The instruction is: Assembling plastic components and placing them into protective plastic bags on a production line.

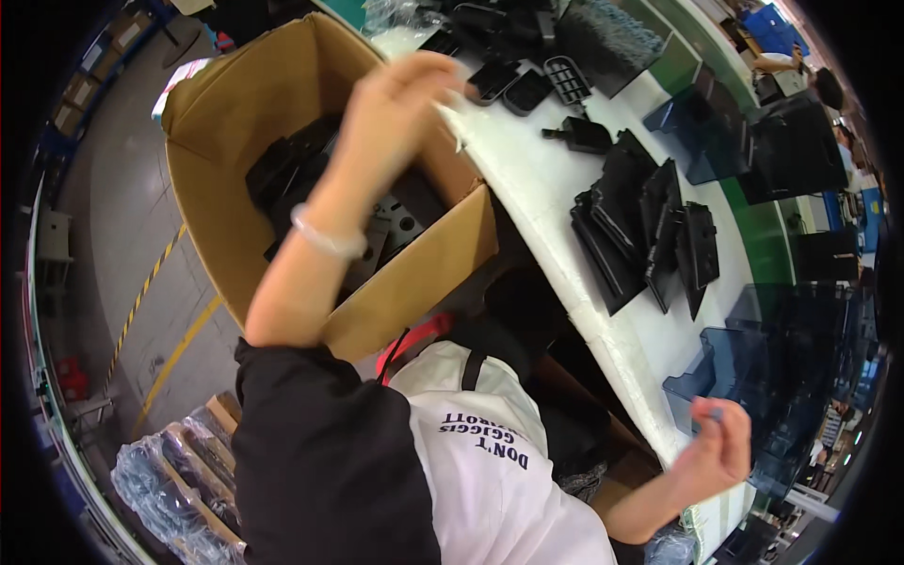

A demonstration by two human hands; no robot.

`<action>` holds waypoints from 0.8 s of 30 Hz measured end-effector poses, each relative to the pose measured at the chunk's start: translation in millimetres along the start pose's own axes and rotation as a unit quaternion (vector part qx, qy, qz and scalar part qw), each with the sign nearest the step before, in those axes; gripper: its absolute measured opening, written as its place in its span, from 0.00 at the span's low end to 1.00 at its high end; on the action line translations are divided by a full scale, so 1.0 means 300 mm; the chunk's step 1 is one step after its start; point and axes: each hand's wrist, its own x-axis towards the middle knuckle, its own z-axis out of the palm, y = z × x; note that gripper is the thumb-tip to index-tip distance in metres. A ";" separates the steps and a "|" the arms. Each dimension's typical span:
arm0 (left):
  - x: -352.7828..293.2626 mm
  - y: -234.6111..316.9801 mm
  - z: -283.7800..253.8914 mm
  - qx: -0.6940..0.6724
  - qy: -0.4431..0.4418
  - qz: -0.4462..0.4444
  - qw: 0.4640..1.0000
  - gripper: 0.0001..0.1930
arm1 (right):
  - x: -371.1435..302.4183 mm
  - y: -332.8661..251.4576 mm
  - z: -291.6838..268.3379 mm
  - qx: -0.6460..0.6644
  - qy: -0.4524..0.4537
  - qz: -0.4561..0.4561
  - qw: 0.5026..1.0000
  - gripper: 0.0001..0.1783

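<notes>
My left hand (400, 94), its wrist in a pale bracelet, reaches over the cardboard box (377, 306) to the corner of the white-topped table (518, 174). Motion blurs its fingers, so whether they grip anything is hidden. Flat black plastic parts (496, 80) lie close to its fingertips. Lower right, beside the translucent blue bins (702, 372), my right hand (716, 452) is closed in a pinch. A tiny bluish-grey spot shows between finger and thumb, too small to name. Black plastic pieces (325, 169) fill the lower part of the box, partly covered by my left forearm.
Black slotted panels (626, 221) lean together on the table between my hands. A clear bin of grey-blue small parts (612, 42) stands at the back. Plastic-wrapped goods (184, 480) sit on the floor at lower left, near yellow floor tape (179, 348).
</notes>
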 end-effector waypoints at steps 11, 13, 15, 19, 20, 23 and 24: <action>-0.307 -0.566 -0.363 0.409 -0.303 -0.466 0.724 0.17 | 0.154 0.232 -0.733 -0.215 0.058 0.303 0.926 0.11; -0.347 -0.564 -0.356 0.409 -0.346 -0.423 0.731 0.20 | 0.164 0.243 -0.731 -0.244 -0.016 0.332 0.911 0.12; -0.453 -0.690 -0.433 0.507 -0.356 -0.298 0.726 0.21 | 0.172 0.255 -0.603 -0.285 -0.079 0.302 0.906 0.09; -0.582 -0.789 -0.552 0.368 -0.213 -0.340 0.839 0.34 | 0.149 0.285 -0.432 -0.252 -0.153 0.351 0.889 0.09; -0.669 -0.968 -0.693 0.355 -0.157 -0.386 0.837 0.36 | 0.162 0.280 -0.367 -0.231 -0.162 0.352 0.892 0.08; -0.416 -0.615 -0.626 0.508 -0.156 -0.284 0.798 0.34 | 0.138 0.278 -0.308 -0.209 -0.188 0.376 0.883 0.07; -0.376 -0.557 -0.677 0.522 -0.139 -0.213 0.814 0.30 | 0.150 0.269 -0.274 -0.218 -0.199 0.361 0.885 0.06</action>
